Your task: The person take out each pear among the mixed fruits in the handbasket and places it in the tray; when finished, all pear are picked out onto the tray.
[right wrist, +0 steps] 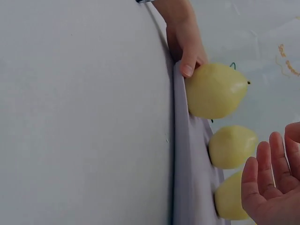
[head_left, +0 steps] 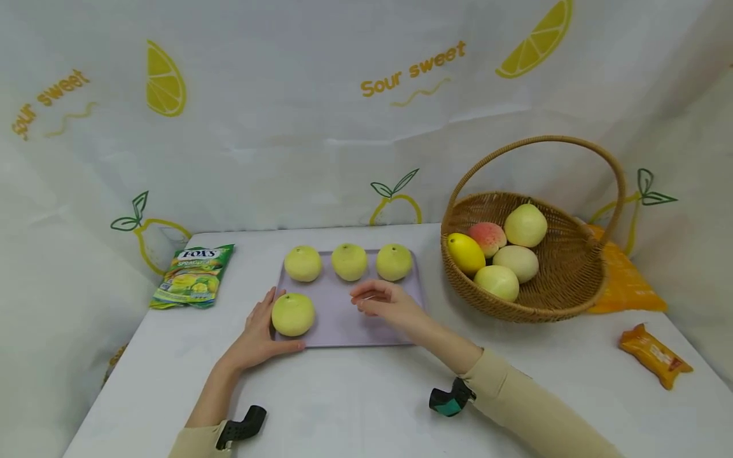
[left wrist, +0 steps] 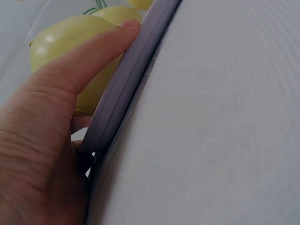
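A shallow pale purple tray (head_left: 349,321) lies on the table, with three yellow-green pears in its back row. One more pear (head_left: 293,315) sits at its front left corner. My left hand (head_left: 259,334) holds the tray at that corner, fingers along the left side and thumb (left wrist: 101,54) on the front rim, close around the pear. Above the tray's right half hovers my right hand (head_left: 389,305), fingers loosely bent and nothing in them. In the right wrist view its fingers (right wrist: 277,161) are spread apart from the pears (right wrist: 232,146).
At the right stands a wicker basket (head_left: 572,280) with a tall handle, holding a lemon (head_left: 466,253), a peach (head_left: 488,238) and several pale fruits. An orange bag (head_left: 627,280) is behind it, a small orange packet (head_left: 655,356) in front. A green candy bag (head_left: 195,277) lies left.
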The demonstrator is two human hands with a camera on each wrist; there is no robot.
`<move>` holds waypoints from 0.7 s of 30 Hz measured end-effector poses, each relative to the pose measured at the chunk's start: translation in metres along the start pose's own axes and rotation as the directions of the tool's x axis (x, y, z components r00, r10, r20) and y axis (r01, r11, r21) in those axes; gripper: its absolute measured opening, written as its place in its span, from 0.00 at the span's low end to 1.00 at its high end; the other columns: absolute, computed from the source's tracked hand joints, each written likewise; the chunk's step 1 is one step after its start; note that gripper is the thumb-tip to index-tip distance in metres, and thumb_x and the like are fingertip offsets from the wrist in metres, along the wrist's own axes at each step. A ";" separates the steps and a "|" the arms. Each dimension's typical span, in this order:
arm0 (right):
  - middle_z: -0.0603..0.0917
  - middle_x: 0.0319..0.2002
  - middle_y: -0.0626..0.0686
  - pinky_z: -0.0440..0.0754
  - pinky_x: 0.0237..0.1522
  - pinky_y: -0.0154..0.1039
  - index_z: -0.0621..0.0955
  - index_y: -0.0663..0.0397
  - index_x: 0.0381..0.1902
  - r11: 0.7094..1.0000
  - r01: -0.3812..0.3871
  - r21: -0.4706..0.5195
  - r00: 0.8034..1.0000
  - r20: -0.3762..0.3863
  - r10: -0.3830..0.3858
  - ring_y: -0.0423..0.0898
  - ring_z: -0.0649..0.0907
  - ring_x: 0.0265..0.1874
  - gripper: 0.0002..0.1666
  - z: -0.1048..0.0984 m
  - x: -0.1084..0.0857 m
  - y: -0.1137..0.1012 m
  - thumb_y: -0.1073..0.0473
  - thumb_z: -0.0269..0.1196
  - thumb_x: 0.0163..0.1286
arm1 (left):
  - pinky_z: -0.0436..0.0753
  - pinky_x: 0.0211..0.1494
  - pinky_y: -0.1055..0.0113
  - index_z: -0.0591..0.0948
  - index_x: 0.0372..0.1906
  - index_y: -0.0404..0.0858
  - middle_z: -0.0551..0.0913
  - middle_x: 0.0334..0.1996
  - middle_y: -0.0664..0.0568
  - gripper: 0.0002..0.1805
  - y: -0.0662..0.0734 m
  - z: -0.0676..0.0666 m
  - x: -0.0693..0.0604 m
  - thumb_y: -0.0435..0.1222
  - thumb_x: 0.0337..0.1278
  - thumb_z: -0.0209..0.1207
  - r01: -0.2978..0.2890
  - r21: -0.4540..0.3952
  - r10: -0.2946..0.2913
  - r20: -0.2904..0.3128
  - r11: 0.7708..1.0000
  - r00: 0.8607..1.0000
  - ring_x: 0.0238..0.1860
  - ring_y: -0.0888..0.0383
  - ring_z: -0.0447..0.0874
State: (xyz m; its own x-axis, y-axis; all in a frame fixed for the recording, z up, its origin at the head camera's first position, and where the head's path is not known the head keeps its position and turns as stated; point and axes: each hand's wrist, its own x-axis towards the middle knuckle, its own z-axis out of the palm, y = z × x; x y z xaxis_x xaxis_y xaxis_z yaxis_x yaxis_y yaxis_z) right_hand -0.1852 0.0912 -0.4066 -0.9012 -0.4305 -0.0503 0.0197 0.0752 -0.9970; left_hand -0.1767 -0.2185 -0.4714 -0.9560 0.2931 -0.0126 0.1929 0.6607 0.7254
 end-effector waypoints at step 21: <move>0.80 0.53 0.58 0.78 0.55 0.45 0.77 0.62 0.56 0.984 0.001 -0.178 0.997 0.071 0.012 0.59 0.77 0.54 0.17 -0.082 -0.055 -0.042 0.59 0.59 0.73 | 0.35 0.68 0.31 0.54 0.76 0.36 0.39 0.77 0.39 0.60 -0.004 0.000 0.001 0.53 0.42 0.74 -0.033 -0.004 0.033 -0.018 0.999 0.999 0.73 0.29 0.31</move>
State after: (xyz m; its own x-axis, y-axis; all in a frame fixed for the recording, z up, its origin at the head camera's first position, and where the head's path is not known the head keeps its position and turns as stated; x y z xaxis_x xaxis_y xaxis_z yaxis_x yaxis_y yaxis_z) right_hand -0.1717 0.1853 -0.3572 -0.8680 -0.4921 -0.0663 -0.0586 0.2341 -0.9704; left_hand -0.1785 -0.2208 -0.4739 -0.9530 0.3020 0.0235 0.2233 0.6480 0.7282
